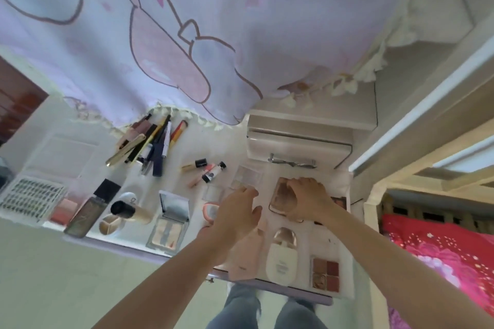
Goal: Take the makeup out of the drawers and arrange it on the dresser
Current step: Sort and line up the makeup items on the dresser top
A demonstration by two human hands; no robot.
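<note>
While both arms reach over the white worktop, the right hand lies fingers-down, curled over a brown-toned palette, and the left hand sits just beside it with fingers loosely spread, fingertips touching a pale clear palette (whether it grips anything, I cannot tell). Beyond the right hand stands a beige case with a metal handle, lid down, its contents hidden. Left of the left hand, small tubes lie scattered, and farther left a bundle of pencils and brushes fans out. An open mirrored compact shows pale powders inside, near a gold foundation bottle lying on its side. A tray of false lashes sits at the far left edge. Nearer the person than the right hand, a white bottle lies beside a six-pan eyeshadow palette. A pink printed curtain hangs over the back of the worktop.
</note>
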